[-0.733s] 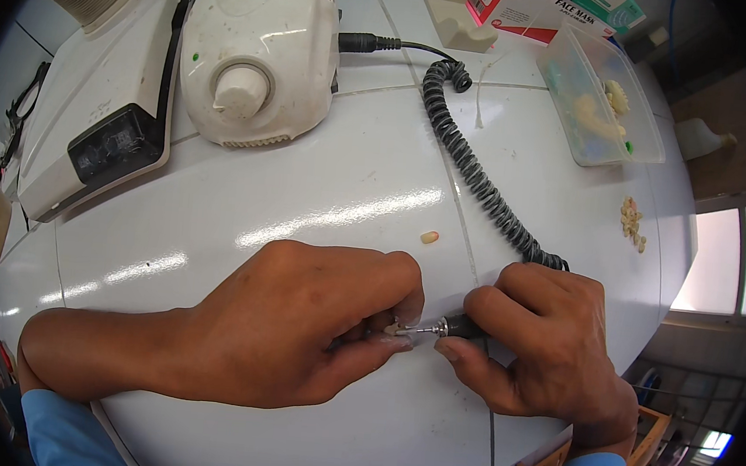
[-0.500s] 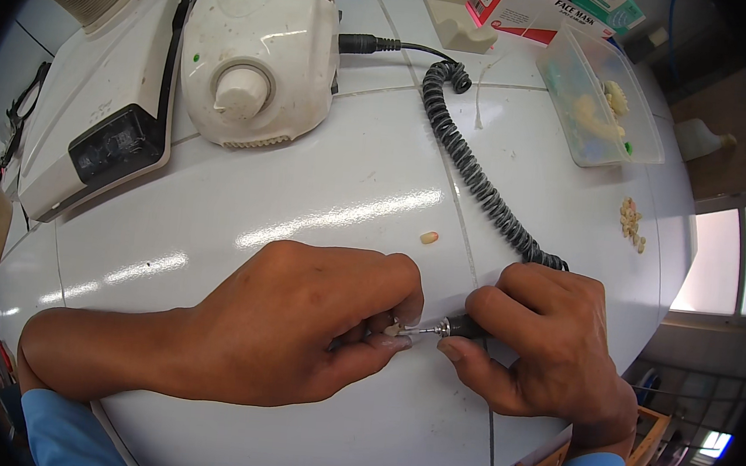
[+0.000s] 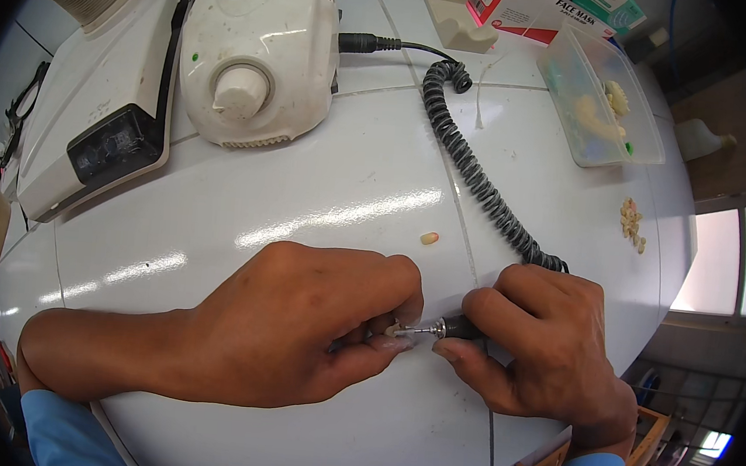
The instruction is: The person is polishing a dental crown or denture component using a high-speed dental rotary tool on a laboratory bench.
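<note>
My left hand point(image 3: 296, 319) rests on the white table point(image 3: 323, 203) and pinches a small pale tooth-like piece point(image 3: 393, 329) between thumb and fingers. Most of that piece is hidden by the fingertips. My right hand point(image 3: 540, 342) grips a dark rotary handpiece point(image 3: 457, 328), whose thin metal bur points left and touches the small piece. A black coiled cable point(image 3: 474, 175) runs from the handpiece up to a white control box with a round knob point(image 3: 256, 49).
A second small pale tooth-like piece point(image 3: 429, 237) lies loose on the table above my hands. A grey-white machine point(image 3: 103, 98) stands at the left. A clear plastic box point(image 3: 598, 97) holds pale dental casts at the upper right. More small pieces point(image 3: 631, 223) lie near the right edge.
</note>
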The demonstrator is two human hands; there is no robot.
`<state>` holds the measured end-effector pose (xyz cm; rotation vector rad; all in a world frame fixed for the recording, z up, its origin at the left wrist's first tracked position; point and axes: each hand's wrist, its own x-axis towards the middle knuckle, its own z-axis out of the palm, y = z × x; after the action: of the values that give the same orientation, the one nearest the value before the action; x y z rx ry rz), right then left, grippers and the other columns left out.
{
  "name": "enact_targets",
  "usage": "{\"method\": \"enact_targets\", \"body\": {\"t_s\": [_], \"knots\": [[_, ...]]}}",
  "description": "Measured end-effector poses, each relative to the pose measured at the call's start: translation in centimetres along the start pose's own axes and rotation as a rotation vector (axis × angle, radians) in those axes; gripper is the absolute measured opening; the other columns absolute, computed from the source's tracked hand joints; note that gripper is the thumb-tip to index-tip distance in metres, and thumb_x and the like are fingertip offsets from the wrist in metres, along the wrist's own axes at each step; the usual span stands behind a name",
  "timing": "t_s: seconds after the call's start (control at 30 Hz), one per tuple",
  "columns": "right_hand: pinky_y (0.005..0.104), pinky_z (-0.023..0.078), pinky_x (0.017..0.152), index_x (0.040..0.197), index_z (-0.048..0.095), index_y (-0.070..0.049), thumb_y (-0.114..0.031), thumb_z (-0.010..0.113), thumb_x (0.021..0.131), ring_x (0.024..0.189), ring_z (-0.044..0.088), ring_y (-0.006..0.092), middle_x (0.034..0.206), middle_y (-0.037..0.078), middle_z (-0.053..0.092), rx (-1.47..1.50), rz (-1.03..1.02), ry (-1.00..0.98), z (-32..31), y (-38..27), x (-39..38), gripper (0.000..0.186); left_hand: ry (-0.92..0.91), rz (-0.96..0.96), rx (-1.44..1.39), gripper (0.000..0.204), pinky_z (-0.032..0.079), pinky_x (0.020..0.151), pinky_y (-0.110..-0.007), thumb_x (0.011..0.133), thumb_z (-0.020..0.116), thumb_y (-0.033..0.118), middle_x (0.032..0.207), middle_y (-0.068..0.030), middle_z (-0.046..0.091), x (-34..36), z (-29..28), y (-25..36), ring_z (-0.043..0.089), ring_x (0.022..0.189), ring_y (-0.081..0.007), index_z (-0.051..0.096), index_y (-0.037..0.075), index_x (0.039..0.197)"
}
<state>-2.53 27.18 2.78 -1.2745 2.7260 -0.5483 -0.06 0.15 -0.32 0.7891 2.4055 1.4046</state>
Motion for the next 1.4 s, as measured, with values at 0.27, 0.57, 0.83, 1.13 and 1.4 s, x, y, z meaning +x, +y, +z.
{"method": "enact_targets", "body": {"t_s": [0.27,0.57,0.83,1.13,1.4], "knots": [[0.0386,0.040,0.048,0.090,0.072,-0.015,-0.035,0.089,0.091,0.058,0.057,0.0188,0.072,0.001,0.050,0.007,0.006,-0.007,-0.14,-0.05,0.09,0.027,0.011,-0.005,-0.010,0.024,0.059,0.058,-0.026,0.086,0.091,0.004,0.082,-0.0023,0.071,-0.16,0.06,0.12,0.073,0.068,-0.0119,0.073,0.006,0.103],[0.0364,0.042,0.048,0.090,0.072,-0.016,-0.035,0.090,0.090,0.058,0.057,0.0181,0.073,0.000,0.051,-0.053,-0.015,0.026,0.33,-0.23,-0.03,0.027,0.029,-0.004,0.016,0.025,0.060,0.057,-0.027,0.086,0.090,0.003,0.081,-0.0023,0.070,-0.27,0.50,-0.09,0.073,0.068,-0.0122,0.071,0.006,0.103],[0.0366,0.042,0.049,0.090,0.072,-0.016,-0.035,0.091,0.090,0.060,0.057,0.0180,0.074,0.000,0.051,-0.058,-0.010,0.020,0.37,-0.27,-0.09,0.027,0.021,-0.019,0.005,0.028,0.059,0.058,-0.026,0.087,0.089,0.004,0.079,-0.0012,0.071,-0.29,0.29,0.14,0.072,0.065,-0.0113,0.068,0.006,0.106],[0.0370,0.042,0.048,0.090,0.072,-0.016,-0.035,0.090,0.091,0.058,0.057,0.0185,0.072,0.000,0.050,-0.059,0.005,0.035,0.39,-0.32,0.00,0.026,0.010,-0.061,-0.056,0.042,0.058,0.059,-0.026,0.092,0.087,0.004,0.079,-0.0012,0.071,-0.40,0.28,0.17,0.071,0.064,-0.0107,0.060,0.006,0.123],[0.0369,0.043,0.048,0.090,0.072,-0.016,-0.036,0.090,0.092,0.058,0.058,0.0182,0.072,0.000,0.051,-0.040,-0.005,0.011,0.18,-0.21,0.02,0.027,0.003,-0.041,-0.056,0.041,0.057,0.058,-0.026,0.092,0.085,0.003,0.078,-0.0025,0.072,-0.35,0.16,0.22,0.071,0.062,-0.0122,0.060,0.005,0.124]]}}
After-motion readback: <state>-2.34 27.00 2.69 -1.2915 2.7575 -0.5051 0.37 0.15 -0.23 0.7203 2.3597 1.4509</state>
